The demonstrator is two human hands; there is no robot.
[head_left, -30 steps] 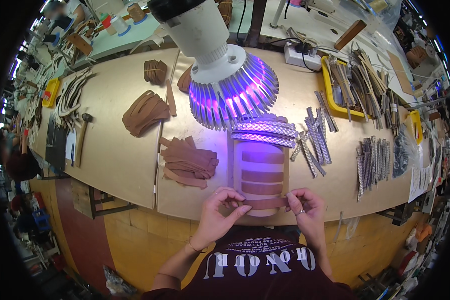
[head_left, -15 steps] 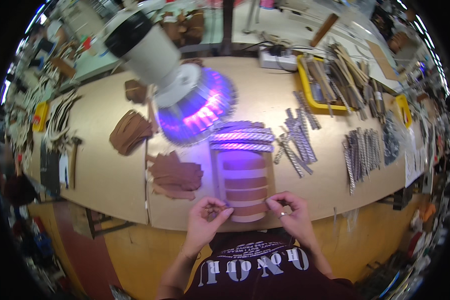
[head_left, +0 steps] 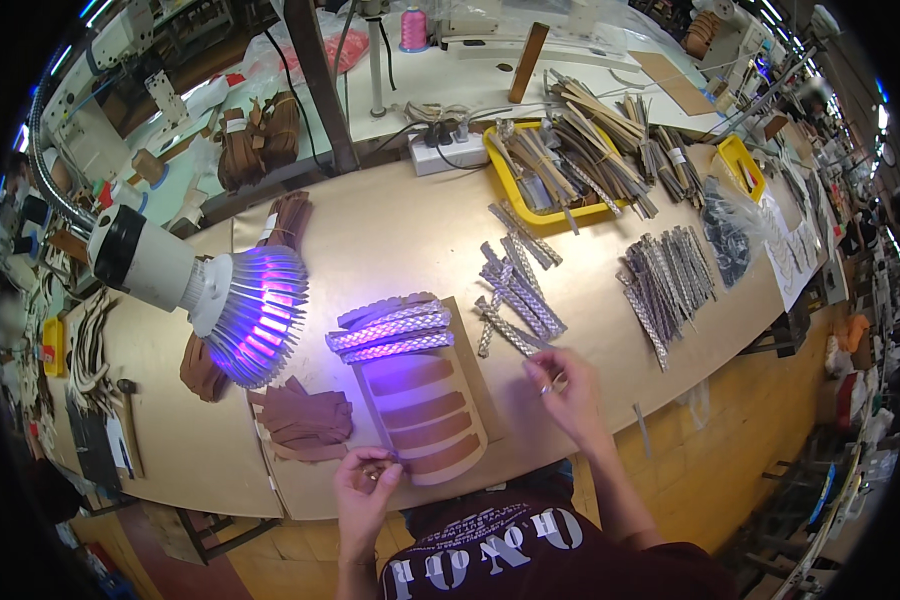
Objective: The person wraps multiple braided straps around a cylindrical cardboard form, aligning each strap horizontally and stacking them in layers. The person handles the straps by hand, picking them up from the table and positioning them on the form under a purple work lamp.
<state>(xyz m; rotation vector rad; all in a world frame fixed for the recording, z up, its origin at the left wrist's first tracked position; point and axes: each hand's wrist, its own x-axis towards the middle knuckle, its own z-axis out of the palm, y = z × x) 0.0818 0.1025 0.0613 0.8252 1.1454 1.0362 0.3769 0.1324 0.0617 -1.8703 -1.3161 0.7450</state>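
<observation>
A tan template board [head_left: 467,345] lies in front of me under violet light. Curved brown leather strips [head_left: 422,411] lie across it, and three silver braided strips [head_left: 390,331] cover its far end. My left hand [head_left: 364,488] pinches the board's near left corner. My right hand [head_left: 562,392] hovers to the right of the board, fingers curled, just short of a loose pile of braided strips [head_left: 516,302]. Whether anything sits between those fingers is not visible.
A finned lamp [head_left: 232,304] on a flexible arm hangs low over the bench's left half. Brown leather pieces [head_left: 304,420] lie left of the board. More braided strips [head_left: 667,272], a yellow tray [head_left: 536,172] of strips and a power strip [head_left: 448,153] sit further back and right.
My right hand has left the board's near edge and moved right toward the loose braided strips. My left hand stays at the board's near corner. The view has swung, so the lamp now appears further left.
</observation>
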